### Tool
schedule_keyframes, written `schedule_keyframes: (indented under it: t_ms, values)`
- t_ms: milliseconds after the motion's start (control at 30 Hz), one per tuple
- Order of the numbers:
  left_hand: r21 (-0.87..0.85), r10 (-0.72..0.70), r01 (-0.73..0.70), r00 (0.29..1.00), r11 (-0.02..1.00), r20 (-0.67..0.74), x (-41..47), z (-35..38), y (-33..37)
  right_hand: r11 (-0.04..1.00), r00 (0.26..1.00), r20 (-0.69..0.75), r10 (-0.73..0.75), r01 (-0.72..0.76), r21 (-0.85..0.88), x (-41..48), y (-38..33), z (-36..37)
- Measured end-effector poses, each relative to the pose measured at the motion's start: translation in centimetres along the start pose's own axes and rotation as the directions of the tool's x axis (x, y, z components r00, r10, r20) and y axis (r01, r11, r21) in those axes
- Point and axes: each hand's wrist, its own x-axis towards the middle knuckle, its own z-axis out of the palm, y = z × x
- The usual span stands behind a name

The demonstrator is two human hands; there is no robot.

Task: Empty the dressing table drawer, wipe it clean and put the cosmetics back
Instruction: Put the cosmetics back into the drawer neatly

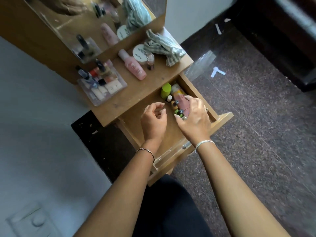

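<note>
The wooden drawer [171,144] is pulled out below the dressing table top [136,96]. At its right side lie a green-capped bottle [165,90], a pink tube [181,101] and several small vials [177,111]. My right hand [194,119] reaches over the vials and tube, its fingers curved around them and touching them. My left hand [153,119] hovers over the bare left part of the drawer floor, fingers loosely curled and holding nothing. A striped cloth [164,47] lies on the table top at the back right.
On the table top stand a clear organiser of nail polishes [102,82], a pink bottle [132,66], a white round jar [140,53] and a small vial [150,61]. A mirror [95,19] rises behind. Speckled floor [256,117] lies to the right with paper scraps [216,71].
</note>
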Motion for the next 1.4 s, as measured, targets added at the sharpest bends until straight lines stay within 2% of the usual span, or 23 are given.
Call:
schedule_keyframes:
  t_ms: [233,333,433,533,667,767,933,1033,1200,1333,1400]
  values:
    - [-0.059,0.128,-0.142,0.971,0.988,-0.2,2.7,-4.9,4.3,0.976,0.979,-0.078,-0.187,0.194,0.095,3.5,-7.0,-0.9]
    - [-0.052,0.107,-0.119,0.977,0.992,-0.186,4.7,-5.9,4.1,0.966,0.97,-0.051,-0.236,0.24,0.098,5.6,-9.7,-0.2]
    - [-0.023,0.063,-0.067,0.989,0.997,-0.134,6.4,-6.6,3.4,0.95,0.952,0.039,-0.305,0.301,0.081,7.2,-11.7,0.8]
    - [0.033,0.018,-0.016,0.998,0.999,-0.066,7.2,-7.1,2.8,0.905,0.897,0.143,-0.418,0.425,-0.028,8.0,-12.3,2.2]
    - [0.011,-0.022,0.023,0.999,1.0,-0.027,7.6,-7.5,2.3,0.815,0.867,0.184,-0.463,0.499,-0.296,8.8,-12.2,4.1]
    - [-0.009,-0.042,0.042,0.999,0.999,-0.033,7.9,-7.3,2.2,0.782,0.866,0.188,-0.464,0.499,-0.373,9.3,-12.0,4.7]
    - [-0.01,-0.076,0.075,0.996,0.997,-0.039,8.0,-6.8,2.1,0.812,0.88,0.136,-0.456,0.474,-0.342,9.0,-11.9,4.5]
    - [-0.03,-0.081,0.08,0.996,0.996,-0.038,7.8,-6.4,2.3,0.858,0.904,0.157,-0.397,0.426,-0.287,8.8,-12.3,4.2]
    - [-0.054,-0.116,0.114,0.993,0.992,-0.038,8.0,-6.2,2.7,0.958,0.964,0.117,-0.24,0.255,-0.13,9.1,-13.5,4.6]
    - [-0.08,-0.126,0.122,0.991,0.989,-0.047,8.0,-6.2,2.9,0.988,0.985,0.086,-0.151,0.152,-0.008,9.2,-13.8,4.4]
    - [-0.09,-0.114,0.105,0.988,0.99,-0.102,8.1,-6.2,2.8,0.993,0.993,0.045,-0.111,0.11,0.039,8.9,-13.6,4.3]
